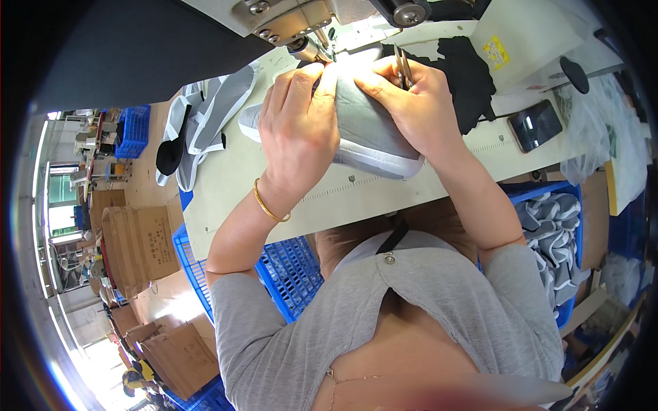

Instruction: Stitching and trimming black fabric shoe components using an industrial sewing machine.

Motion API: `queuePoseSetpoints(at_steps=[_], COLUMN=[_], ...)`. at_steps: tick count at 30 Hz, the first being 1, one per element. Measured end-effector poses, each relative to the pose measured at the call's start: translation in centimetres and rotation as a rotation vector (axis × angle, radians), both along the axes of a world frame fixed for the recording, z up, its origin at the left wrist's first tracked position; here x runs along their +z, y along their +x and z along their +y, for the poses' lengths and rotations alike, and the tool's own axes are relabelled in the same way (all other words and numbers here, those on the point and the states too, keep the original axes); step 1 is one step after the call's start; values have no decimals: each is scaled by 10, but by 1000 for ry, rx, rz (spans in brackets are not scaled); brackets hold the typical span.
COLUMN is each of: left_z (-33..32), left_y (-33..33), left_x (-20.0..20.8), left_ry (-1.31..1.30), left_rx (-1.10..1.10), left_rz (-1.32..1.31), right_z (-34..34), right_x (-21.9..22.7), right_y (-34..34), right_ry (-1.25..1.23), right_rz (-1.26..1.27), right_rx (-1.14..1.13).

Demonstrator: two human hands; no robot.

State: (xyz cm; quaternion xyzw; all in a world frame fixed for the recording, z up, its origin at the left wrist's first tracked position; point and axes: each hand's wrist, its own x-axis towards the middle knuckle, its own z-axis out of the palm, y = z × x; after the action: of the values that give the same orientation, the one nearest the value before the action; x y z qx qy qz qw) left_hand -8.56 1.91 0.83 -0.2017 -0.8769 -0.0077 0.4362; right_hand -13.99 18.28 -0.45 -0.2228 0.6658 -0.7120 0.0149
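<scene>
1. Left hand (299, 120) is pinching the grey fabric piece (373, 123) right under the sewing machine (295, 24) head, over the pale table (507, 156).
2. Right hand (418, 103) has its other side pinched too, snips (403, 67) tucked in the fingers, lol.
3. Writing-wise: yellow label (495, 53) to the right, ruler marks (329, 189) along the tabletop, dark print on a cardboard box (137, 250) off left.

Pale sewing tbl (226, 179) has grey/white fabric pcs (223, 109) at L, blk cloth (469, 82) & blk phone (536, 127) at R.
</scene>
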Motion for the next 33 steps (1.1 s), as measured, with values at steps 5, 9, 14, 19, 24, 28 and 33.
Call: queuePoseSetpoints(at_steps=[5, 9, 14, 19, 24, 28, 33], left_z=[6, -22, -67, -58, -50, -54, -45], left_y=[20, 44, 39, 15, 10, 7, 4], left_x=[-4, -66, -114, -104, -95, -81, -60], left_ry=[47, -177, -318, -103, -42, -77, 50], left_rx=[26, -85, -19, 4, -20, 11, -62], left_rz=[-67, 170, 184, 295, 341, 361, 373], right_z=[1, -1, -6, -9, -6, 1, 19], right_x=[-5, -2, -7, -10, -9, -9, -4], right_y=[-2, 0, 5, 8, 8, 5, 4], right_ry=[-43, -7, -109, -136, -90, -76, -27], right_rz=[-21, -15, -35, -113, -92, -61, -173], right_rx=[10, 29, 34, 62, 79, 107, 246])
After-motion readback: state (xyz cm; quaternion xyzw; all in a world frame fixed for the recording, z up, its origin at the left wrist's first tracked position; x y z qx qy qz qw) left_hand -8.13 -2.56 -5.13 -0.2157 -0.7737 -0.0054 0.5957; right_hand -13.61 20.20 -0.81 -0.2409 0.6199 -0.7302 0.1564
